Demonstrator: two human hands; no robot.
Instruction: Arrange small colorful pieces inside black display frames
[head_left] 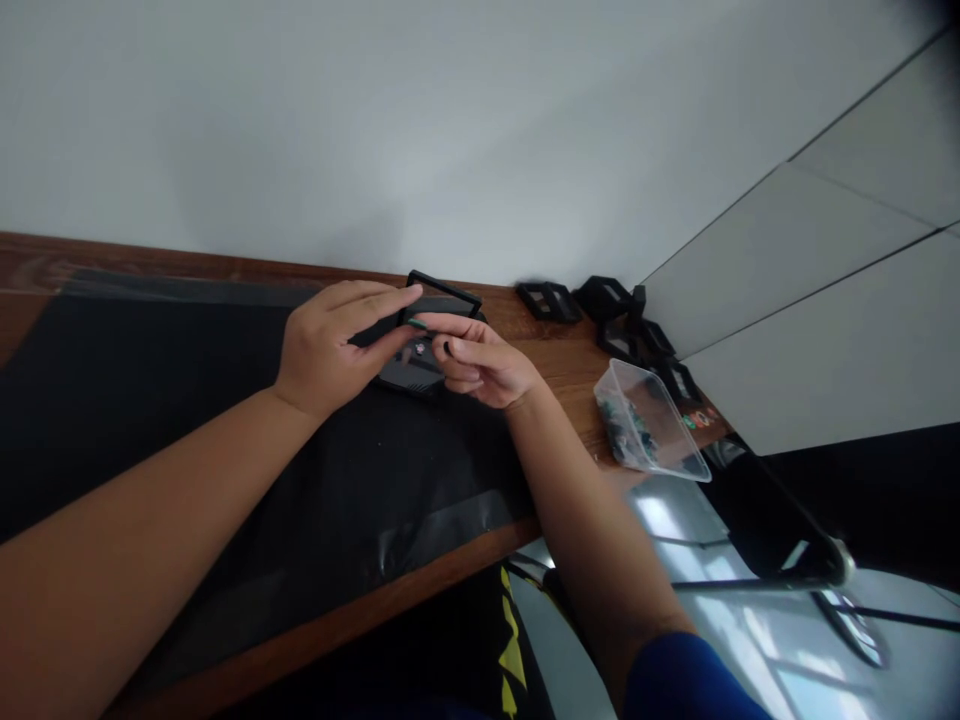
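Note:
My left hand lies over a dark flat device on the black mat, its fingers stretched toward a thin black square frame that stands tilted at the device's far edge. My right hand is closed in a pinch just beside the left fingertips, over the device. A small green piece shows at the pinch, between thumb and forefinger. The device's surface is mostly hidden under both hands.
A clear plastic tub with several small dark and green parts sits to the right on the wooden table. Several black frame pieces lie by the wall corner. A chair stands below right.

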